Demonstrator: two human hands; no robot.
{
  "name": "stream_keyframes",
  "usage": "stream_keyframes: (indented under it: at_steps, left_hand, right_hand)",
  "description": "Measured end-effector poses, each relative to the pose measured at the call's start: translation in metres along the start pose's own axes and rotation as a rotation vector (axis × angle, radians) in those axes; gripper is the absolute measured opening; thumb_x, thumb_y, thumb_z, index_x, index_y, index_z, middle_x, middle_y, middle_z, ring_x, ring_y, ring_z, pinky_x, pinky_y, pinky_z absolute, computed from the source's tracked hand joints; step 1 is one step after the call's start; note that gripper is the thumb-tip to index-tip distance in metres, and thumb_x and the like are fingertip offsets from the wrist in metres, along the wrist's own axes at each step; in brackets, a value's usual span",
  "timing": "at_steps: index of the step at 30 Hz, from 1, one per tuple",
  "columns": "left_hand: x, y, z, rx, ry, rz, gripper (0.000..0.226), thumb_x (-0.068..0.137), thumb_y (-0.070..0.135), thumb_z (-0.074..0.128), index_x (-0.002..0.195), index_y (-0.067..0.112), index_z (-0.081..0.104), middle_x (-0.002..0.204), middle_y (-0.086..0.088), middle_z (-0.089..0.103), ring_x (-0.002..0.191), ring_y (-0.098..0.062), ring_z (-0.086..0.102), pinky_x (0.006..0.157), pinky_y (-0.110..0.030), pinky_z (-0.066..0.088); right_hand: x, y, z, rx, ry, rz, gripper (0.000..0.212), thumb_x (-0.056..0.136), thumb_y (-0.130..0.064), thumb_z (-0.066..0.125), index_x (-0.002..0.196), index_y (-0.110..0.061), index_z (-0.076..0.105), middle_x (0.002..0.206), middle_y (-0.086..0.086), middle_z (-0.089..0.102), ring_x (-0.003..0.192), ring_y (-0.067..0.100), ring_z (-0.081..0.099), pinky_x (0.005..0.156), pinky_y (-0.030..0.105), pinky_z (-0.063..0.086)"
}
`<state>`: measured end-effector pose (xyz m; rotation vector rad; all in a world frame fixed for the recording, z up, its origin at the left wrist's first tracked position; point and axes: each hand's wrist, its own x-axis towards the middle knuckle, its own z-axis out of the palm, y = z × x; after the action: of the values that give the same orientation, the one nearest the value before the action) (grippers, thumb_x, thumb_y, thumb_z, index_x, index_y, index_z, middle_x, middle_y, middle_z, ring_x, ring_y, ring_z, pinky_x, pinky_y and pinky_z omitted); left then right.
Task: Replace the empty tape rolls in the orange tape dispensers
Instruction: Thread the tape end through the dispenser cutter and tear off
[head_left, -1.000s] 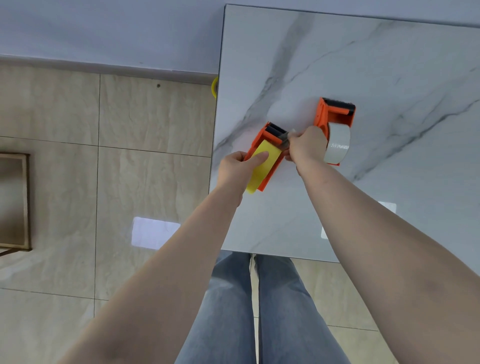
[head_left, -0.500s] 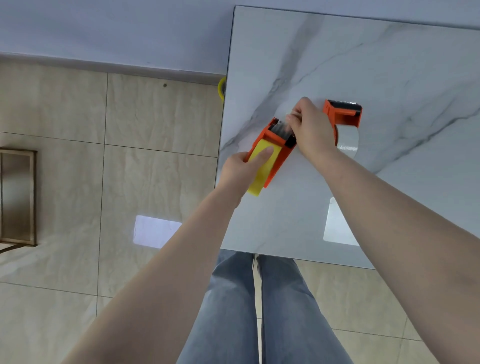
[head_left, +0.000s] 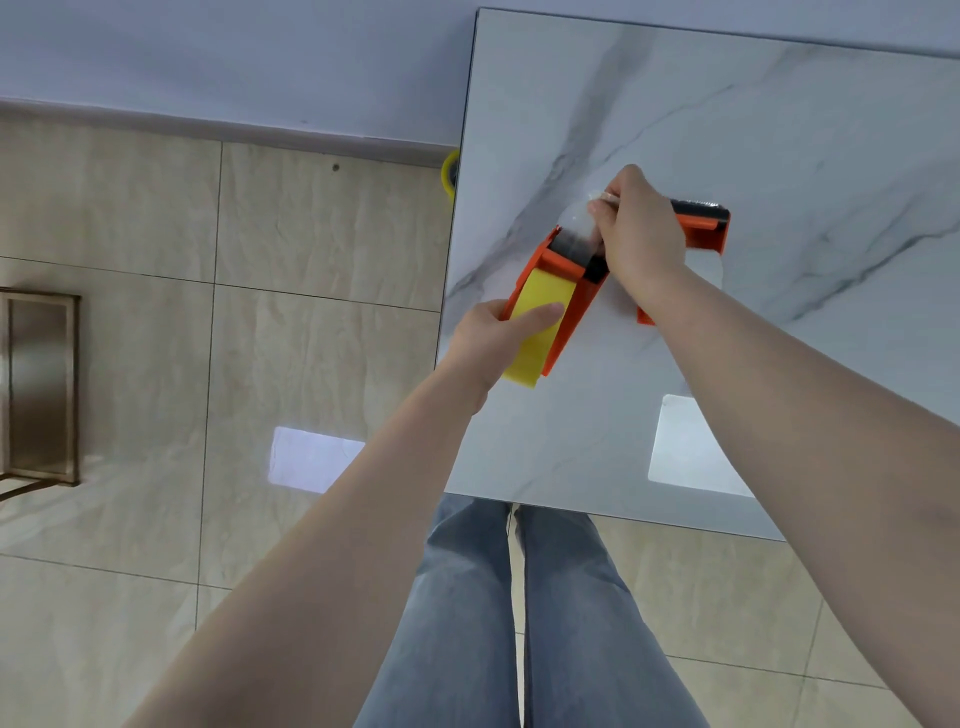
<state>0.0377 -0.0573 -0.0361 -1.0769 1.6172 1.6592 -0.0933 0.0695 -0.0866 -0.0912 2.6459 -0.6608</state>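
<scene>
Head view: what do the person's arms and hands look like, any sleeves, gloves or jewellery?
Both forearms are bare with no sleeve in view. The left hand and the right hand wear no gloves, and no rings, watch or bracelet show. Below the arms, the legs are in blue-grey jeans.

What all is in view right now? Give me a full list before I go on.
Table: one, white marble with grey veins, right side.
Tape dispensers: two, orange; one with a yellow roll near the table's left edge, one with a pale roll lying behind the right hand.
Tape strip: one, clear, pulled out from the near dispenser's front.
Yellow ring: one, on the floor by the table edge, partly hidden.
Frame: one, brown, far left.
Floor: beige tiles.
Legs: two, blue jeans.
Left hand: grips the near dispenser.
Right hand: pinches the strip.
</scene>
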Motion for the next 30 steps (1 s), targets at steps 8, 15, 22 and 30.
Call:
stream_keyframes:
  at_steps: [8,15,22,30]
  left_hand:
    - [-0.004,0.006,0.01,-0.079,0.014,0.068,0.032,0.086,0.044,0.067,0.103,0.016,0.067,0.081,0.0,0.074,0.071,-0.014,0.07,0.074,-0.032,0.058]
    - [-0.034,0.018,0.001,-0.044,0.064,0.194,0.028,0.084,0.046,0.069,0.1,0.023,0.066,0.078,0.009,0.07,0.061,0.002,0.066,0.061,-0.018,0.056]
    - [-0.052,0.02,-0.005,-0.03,0.029,0.247,0.02,0.086,0.043,0.068,0.091,0.024,0.068,0.075,0.003,0.071,0.066,-0.009,0.068,0.072,-0.032,0.058]
    - [-0.059,0.012,-0.008,-0.021,0.032,0.234,0.031,0.086,0.044,0.066,0.095,0.014,0.069,0.07,0.005,0.071,0.058,-0.001,0.066,0.053,-0.014,0.05]
  right_hand:
    - [0.004,-0.009,-0.002,0.236,-0.022,0.032,0.012,0.096,-0.025,0.046,0.088,-0.016,0.043,0.072,0.0,0.062,0.077,0.026,0.066,0.076,0.052,0.056]
    - [0.009,-0.013,-0.026,0.293,0.006,0.007,0.016,0.096,-0.024,0.049,0.084,-0.018,0.04,0.067,-0.004,0.059,0.07,0.021,0.059,0.077,0.049,0.055]
    - [0.033,-0.023,-0.056,0.397,0.117,-0.014,0.03,0.093,-0.017,0.049,0.072,-0.029,0.031,0.061,-0.006,0.052,0.064,0.018,0.052,0.065,0.033,0.046]
    - [0.053,-0.009,-0.085,0.406,0.188,0.043,0.03,0.094,-0.011,0.044,0.073,-0.028,0.03,0.065,-0.005,0.048,0.05,0.005,0.044,0.05,0.021,0.039]
